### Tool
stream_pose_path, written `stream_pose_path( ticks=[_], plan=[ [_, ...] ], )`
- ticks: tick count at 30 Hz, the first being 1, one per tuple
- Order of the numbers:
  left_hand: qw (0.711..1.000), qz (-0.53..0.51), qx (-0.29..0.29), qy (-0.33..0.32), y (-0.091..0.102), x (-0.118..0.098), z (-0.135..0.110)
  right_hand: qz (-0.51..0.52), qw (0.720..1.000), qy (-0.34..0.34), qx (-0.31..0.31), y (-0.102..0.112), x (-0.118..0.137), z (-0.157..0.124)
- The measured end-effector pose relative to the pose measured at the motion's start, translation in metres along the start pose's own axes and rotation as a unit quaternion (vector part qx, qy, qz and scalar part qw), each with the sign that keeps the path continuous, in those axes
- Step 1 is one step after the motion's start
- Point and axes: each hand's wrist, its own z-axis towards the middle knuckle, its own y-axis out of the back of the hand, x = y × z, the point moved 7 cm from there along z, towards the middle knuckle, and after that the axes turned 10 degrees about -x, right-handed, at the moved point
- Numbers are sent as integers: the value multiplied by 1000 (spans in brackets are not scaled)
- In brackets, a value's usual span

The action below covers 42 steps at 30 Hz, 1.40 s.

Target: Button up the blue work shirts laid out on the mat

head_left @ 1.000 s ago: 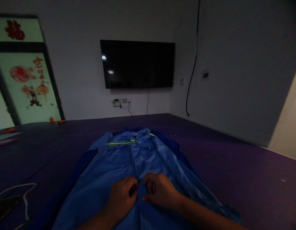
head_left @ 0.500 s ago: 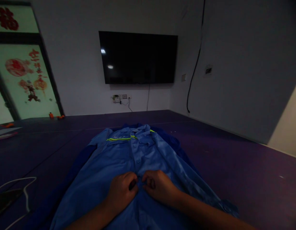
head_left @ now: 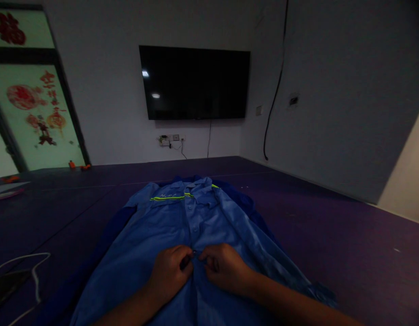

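Observation:
A blue work shirt [head_left: 151,235] lies front up before me, its collar at the far end and a yellow-green stripe across the chest. Two buttons show on its front placket [head_left: 194,222], above my hands. My left hand [head_left: 172,271] pinches the placket's left edge, fingers curled in. Close by on the other side, my right hand [head_left: 225,267] pinches the cloth with thumb and forefinger. Between the fingertips is a small button, only partly visible. Beneath the shirt, a darker blue garment [head_left: 241,199] shows at both sides.
The purple floor [head_left: 331,253] extends to the walls. At the left lie a white cable [head_left: 37,280] and a dark flat object [head_left: 9,287]. Small orange items [head_left: 72,165] are by the glass door [head_left: 56,145]. A television [head_left: 196,83] hangs on the far wall; a black cable [head_left: 273,104] dangles right.
My hands have shifted very slightly at the placket, and the fingertips now show a small button between them. The shirt lies as before.

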Motion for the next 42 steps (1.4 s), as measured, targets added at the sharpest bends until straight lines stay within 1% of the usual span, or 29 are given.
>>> stream_pose_path(
  ticks=[4,7,9,11,15,20,24,30,36,42],
  plan=[
    [1000,1,-2,-5,0,-1,0,-12,1000,-7,-12,2,1,1],
    [1000,-1,-2,-15,-2,-1,0,-35,998,-32,-38,6,-1,2],
    [1000,-2,-5,-26,-2,-2,-1,-36,997,-51,-43,6,-4,3],
    [999,-5,-7,-40,-2,-4,-1,-26,998,-56,-29,4,-5,4],
    [999,-9,-1,-52,-2,-7,-1,-7,1000,-24,6,1,1,3],
    [998,-12,9,-60,-5,-7,-1,-34,999,-19,31,0,4,3],
    [997,-24,12,-71,-7,-6,-2,-37,999,-2,38,-1,5,4],
    [997,-30,11,-72,-6,-6,-3,-27,998,13,46,-1,6,4],
    [996,-40,2,-78,-3,-10,-2,-35,997,22,72,1,10,5],
    [996,-40,1,-85,-3,-10,-3,-53,996,28,71,2,9,4]
  ],
)
